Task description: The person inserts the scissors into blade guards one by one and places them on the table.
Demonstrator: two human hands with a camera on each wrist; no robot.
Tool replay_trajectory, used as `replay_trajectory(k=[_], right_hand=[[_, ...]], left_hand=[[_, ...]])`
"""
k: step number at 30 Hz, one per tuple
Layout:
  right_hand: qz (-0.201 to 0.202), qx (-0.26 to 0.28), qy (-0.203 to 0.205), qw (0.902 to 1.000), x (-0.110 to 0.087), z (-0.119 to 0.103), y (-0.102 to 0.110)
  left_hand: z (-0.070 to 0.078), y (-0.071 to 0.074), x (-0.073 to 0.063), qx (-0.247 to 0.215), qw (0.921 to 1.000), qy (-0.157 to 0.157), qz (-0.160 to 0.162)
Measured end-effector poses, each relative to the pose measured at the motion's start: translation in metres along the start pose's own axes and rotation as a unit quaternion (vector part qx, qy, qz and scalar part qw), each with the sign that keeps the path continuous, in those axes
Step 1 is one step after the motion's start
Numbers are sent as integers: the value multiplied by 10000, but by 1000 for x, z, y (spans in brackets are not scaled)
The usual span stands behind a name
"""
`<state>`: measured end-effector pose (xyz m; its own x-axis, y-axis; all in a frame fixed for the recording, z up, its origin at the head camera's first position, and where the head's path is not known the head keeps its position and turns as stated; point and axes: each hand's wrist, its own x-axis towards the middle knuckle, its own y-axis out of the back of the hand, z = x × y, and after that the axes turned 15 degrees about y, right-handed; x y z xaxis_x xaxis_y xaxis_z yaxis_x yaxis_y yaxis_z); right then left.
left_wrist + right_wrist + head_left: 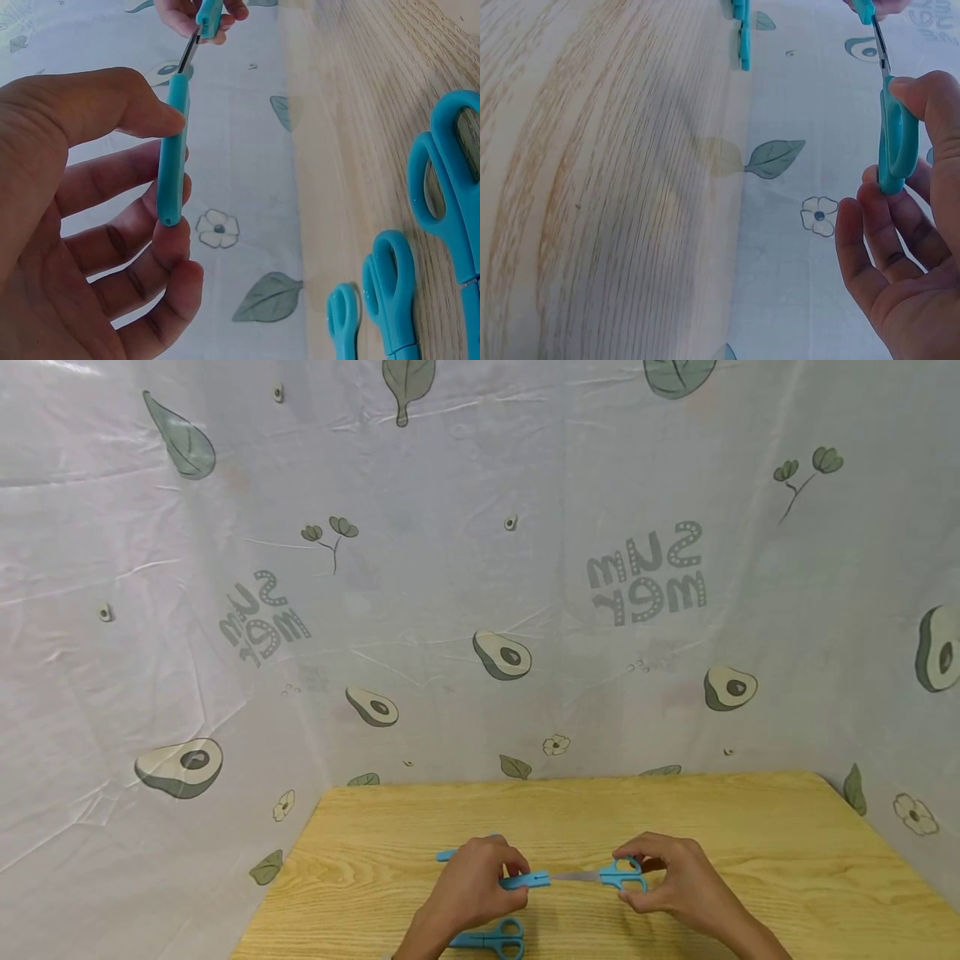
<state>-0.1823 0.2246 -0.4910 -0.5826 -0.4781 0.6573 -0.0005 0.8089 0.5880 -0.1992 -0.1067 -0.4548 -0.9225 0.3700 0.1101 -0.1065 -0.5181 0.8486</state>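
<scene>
Above the wooden table, my left hand (472,883) pinches a light-blue blade cover (534,880) between thumb and fingers. My right hand (681,878) holds a pair of scissors (611,876) by its blue handle loops, thumb on one side and fingers on the other. Their closed metal blades (576,876) point left, with the tips right at the mouth of the cover. In the left wrist view the cover (172,165) lines up with the blades. The right wrist view shows the thumb on the handle (901,142) and the remaining fingers spread beneath it.
Another pair of blue scissors (504,939) lies on the wooden table (735,827) near my left forearm. More blue pieces (446,855) show partly behind the left hand. In the left wrist view, a smaller pair of scissors (390,292) lies in a row with others. A patterned sheet (450,593) hangs around the table.
</scene>
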Motion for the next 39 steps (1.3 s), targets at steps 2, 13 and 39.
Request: replay_trajectory(k=[2, 13, 39], right_hand=[[11, -24, 33, 10000, 1, 0, 0], [6, -15, -56, 10000, 0, 0, 0], [-228, 397, -271, 9986, 2, -3, -9]], left_hand=[[0, 0, 0, -15, 10000, -1, -4], [-1, 3, 0, -56, 9999, -72, 79], [5, -10, 0, 59, 9999, -18, -115]])
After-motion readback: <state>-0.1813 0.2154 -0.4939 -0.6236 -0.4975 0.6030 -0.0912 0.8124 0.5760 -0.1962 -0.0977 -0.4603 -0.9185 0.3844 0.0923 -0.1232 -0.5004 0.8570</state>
